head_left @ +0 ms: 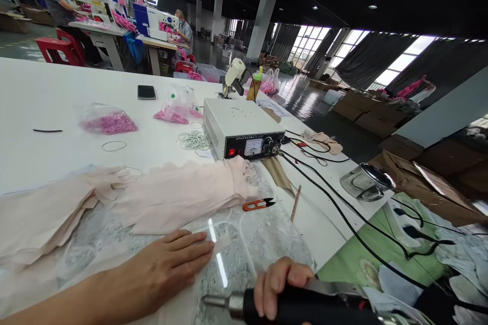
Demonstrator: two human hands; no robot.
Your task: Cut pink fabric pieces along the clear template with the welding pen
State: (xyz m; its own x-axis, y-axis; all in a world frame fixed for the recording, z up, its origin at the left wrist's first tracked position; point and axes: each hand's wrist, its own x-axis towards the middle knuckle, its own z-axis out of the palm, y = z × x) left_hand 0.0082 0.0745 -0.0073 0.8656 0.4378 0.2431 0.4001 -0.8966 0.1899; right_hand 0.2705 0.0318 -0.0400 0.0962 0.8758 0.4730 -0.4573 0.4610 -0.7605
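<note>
My left hand (163, 269) lies flat, fingers stretched out, on thin pale pink fabric (179, 302) over a clear, marbled sheet (263, 233). At the lower right my right hand (280, 287) is wrapped round the black handle of a handheld ultrasonic welder (305, 304). Its metal tip points left, a little to the right of my left fingertips and apart from them. Beyond my left hand are stacked pale pink fabric pieces (179, 195), with another pile (49, 208) at the left. Orange thread snips (257, 204) lie by the stack's right end.
A control box (244, 127) with a lit red switch stands behind the fabric; black cables (328, 193) run down the right side. Bags of pink pieces (109, 119), green elastic bands (194, 140) and a glass mug (366, 183) are on the white table (34, 91). People work at sewing machines behind.
</note>
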